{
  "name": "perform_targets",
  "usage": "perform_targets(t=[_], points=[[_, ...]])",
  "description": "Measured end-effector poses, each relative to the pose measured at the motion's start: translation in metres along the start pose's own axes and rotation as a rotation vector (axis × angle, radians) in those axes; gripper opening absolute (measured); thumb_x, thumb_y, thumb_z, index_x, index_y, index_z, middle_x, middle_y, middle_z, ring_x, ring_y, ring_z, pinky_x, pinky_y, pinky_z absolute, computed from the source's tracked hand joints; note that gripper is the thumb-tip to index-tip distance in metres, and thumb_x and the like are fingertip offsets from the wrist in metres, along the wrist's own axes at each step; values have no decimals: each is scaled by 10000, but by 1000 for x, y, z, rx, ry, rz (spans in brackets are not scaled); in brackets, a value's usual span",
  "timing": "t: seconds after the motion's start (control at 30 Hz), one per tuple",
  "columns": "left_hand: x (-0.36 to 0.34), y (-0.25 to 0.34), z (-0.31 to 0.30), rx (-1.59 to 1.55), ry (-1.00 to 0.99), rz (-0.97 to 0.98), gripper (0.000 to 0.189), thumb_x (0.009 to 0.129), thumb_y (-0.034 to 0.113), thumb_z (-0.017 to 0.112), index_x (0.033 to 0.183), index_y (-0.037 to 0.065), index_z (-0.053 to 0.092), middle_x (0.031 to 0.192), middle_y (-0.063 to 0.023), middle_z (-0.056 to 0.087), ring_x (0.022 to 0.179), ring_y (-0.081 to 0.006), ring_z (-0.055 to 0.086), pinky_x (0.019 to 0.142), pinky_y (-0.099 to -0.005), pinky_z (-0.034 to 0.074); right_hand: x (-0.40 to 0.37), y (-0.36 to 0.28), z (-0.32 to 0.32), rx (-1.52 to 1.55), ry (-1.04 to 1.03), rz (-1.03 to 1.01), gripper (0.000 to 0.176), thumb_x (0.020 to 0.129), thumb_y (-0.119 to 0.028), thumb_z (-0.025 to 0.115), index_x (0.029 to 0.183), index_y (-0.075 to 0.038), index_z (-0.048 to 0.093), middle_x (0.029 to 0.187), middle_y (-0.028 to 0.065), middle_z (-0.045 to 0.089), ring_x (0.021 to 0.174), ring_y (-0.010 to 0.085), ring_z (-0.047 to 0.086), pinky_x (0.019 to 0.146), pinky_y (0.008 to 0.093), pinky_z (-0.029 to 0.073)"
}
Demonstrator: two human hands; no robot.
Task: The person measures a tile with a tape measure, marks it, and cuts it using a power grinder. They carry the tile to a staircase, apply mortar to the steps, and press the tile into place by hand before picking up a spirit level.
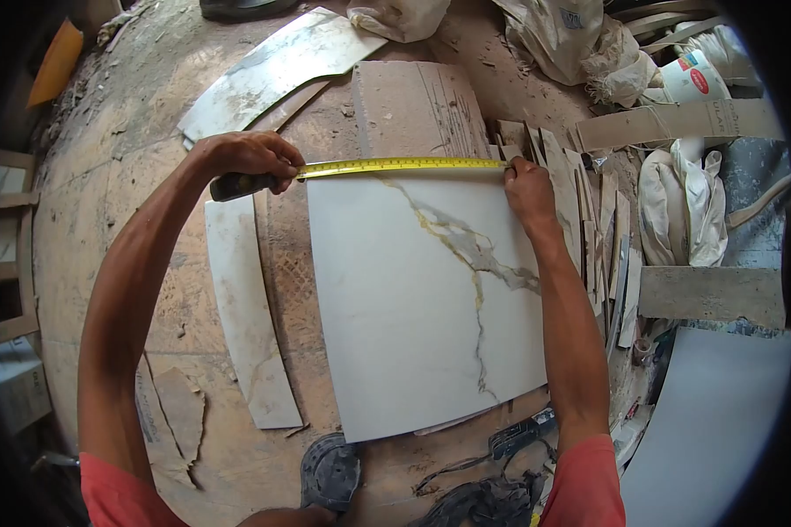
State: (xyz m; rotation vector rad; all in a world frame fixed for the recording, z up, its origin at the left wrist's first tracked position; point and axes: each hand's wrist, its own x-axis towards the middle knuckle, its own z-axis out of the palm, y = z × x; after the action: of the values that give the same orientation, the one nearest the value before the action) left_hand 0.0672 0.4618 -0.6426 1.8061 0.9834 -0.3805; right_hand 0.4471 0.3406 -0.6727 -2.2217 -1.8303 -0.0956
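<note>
A yellow tape measure [395, 165] is stretched along the far edge of a white marble-patterned tile [395, 290] with grey and gold veins. My left hand [253, 160] is closed around the dark case of the tape, just past the tile's far left corner. At the far right corner, my right hand [527, 186] pinches the other end of the blade against the tile's edge. The blade runs straight between the two hands.
A narrow tile strip [250, 316] lies left of the tile. Beyond are a cut tile piece [281, 75] and a brown slab [417, 105]. Stacked offcuts [593, 228] stand on the right, near a white bucket [694, 79]. A corded power tool [518, 435] lies near my feet.
</note>
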Motion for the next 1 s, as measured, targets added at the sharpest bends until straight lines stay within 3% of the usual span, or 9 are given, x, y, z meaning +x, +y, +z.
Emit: perform_targets(t=[0.37,0.43,0.5,0.63,0.7,0.77,0.83,0.9,1.0], points=[[2,-3,2,23,1,-25,164,859,165,499,900,75,630,673,22,581,601,-68,525,605,-257,458,9,-3,0,-64,-105,-20,175,749,-99,470,759,14,604,755,232,601,706,386,601,645,438,495],[2,-8,3,-102,10,10,167,859,168,499,904,73,629,677,27,581,598,-66,517,604,-255,455,3,1,0,-91,-126,-12,178,743,-97,468,765,12,607,755,231,603,707,382,603,648,437,497],[2,-8,1,-32,1,48,175,861,168,498,920,68,629,685,20,585,605,-68,519,604,-256,454,11,-2,1,-108,-124,-19,182,738,-96,465,770,9,610,756,230,605,708,379,605,652,436,498],[-1,-4,4,-119,11,-31,194,864,172,499,971,61,617,697,11,583,619,-70,519,597,-257,450,8,4,5,-91,-130,-28,185,743,-90,454,768,9,608,759,235,604,717,374,607,653,437,498],[-1,-9,6,-26,42,36,197,871,186,491,949,50,611,706,10,586,630,-73,525,607,-259,449,8,-2,-1,-85,-131,-53,188,749,-91,444,761,15,598,765,238,603,722,374,605,648,441,496],[-11,-3,9,6,-31,73,202,878,195,480,923,41,602,711,5,586,646,-82,529,625,-266,450,-20,-10,-14,-57,-94,29,144,762,-70,455,747,18,567,738,225,594,689,362,596,621,429,489],[-36,2,21,30,-66,60,231,890,231,473,962,35,571,756,-30,600,678,-107,558,645,-277,469,-53,-19,-38,-96,145,-74,63,760,-40,502,741,12,533,704,183,577,652,335,577,589,408,478],[-72,2,41,-43,-149,106,404,884,405,471,1013,27,533,795,-84,604,700,-150,581,622,-306,500,-98,-37,-71,-100,228,-38,36,736,-10,553,747,4,522,682,146,553,637,312,557,579,385,465],[-135,24,97,-112,-151,-89,556,874,503,422,1168,32,444,790,-96,569,680,-161,556,632,-352,465,-172,-61,-104,-25,194,-21,49,721,4,564,752,-2,527,685,134,536,637,296,528,582,381,437]])
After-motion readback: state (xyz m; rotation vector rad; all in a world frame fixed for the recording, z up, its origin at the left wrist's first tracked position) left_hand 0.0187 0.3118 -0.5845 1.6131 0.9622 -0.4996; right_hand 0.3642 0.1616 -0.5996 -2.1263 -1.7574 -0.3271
